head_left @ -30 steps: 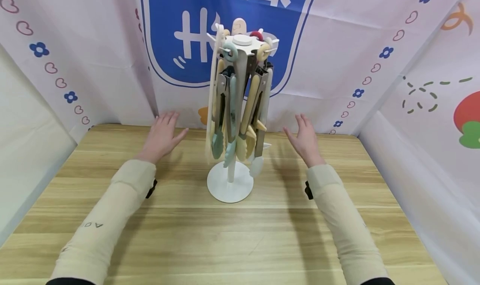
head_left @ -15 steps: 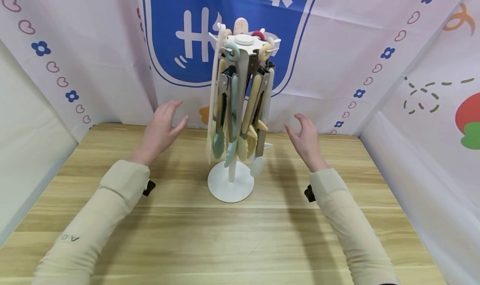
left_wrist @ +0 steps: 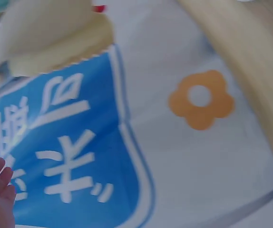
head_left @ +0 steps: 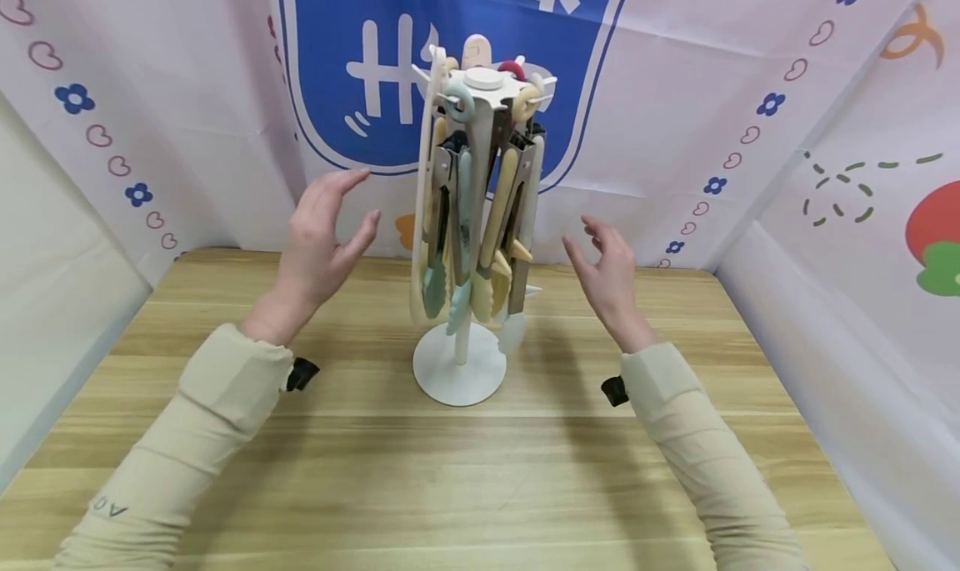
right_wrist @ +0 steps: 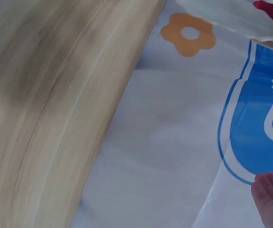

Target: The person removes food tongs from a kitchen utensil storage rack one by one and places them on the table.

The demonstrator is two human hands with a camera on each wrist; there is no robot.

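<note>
A white stand (head_left: 459, 379) with a round base rises from the table, and several kitchen tongs hang from the hooks at its top. Pale blue tongs (head_left: 463, 212) and cream-yellow tongs (head_left: 501, 208) face me; white tongs (head_left: 514, 329) hang at the right. To the left of the stand my left hand (head_left: 311, 237) is raised, fingers spread and softly bent, apart from the tongs. On the other side my right hand (head_left: 609, 275) hovers with relaxed fingers and holds nothing. The left wrist view catches a blurred cream tong head (left_wrist: 60, 57) close up.
A wood-grain table (head_left: 450, 488) lies under everything. Behind it hangs a white cloth with a blue printed badge (head_left: 390, 129). White side walls (head_left: 840, 304) close in the table at left and right. A red ring (head_left: 513, 69) hangs at the stand's back.
My left hand has lifted from near the table's back edge and come nearer to me. The right hand has shifted slightly, its fingers bending a little more. The stand has stayed put.
</note>
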